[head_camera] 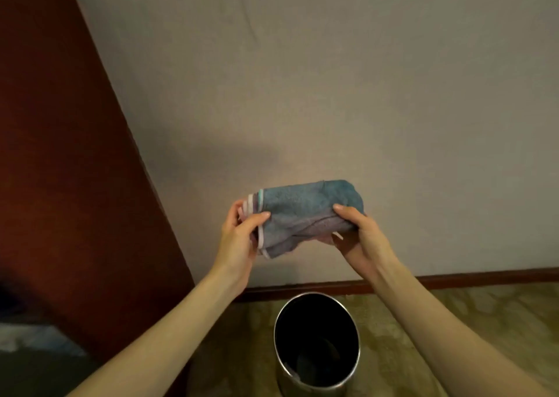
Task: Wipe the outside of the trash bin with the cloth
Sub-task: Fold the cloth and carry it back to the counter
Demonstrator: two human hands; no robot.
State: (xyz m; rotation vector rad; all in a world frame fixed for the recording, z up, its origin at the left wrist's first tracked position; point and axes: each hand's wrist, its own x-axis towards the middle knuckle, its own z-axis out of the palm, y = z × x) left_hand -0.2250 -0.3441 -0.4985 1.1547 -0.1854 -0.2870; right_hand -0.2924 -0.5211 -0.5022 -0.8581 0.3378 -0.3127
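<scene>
Both hands grip the cloth (305, 215) up in front of the wall (332, 79), above the trash bin (317, 343). Left hand (242, 239) pinches the striped end w/ thumb on top; right hand (357, 236) curls round the other end. Cloth is bunched, soft terry, blue w/ pinkish-lilac underside & pale edge stripes. Bin stands on the floor (453, 336) near the baseboard (453, 278), directly below the hands: round, shiny metal rim, dark inside, outer wall barely visible. Step looks like prep, i.e. folding the cloth into a pad; no wiping begun. Next move prob. needs one hand lowering the cloth to the bin's outer side, the other maybe steadying the rim. Dark red panel (60, 154) at left.
</scene>
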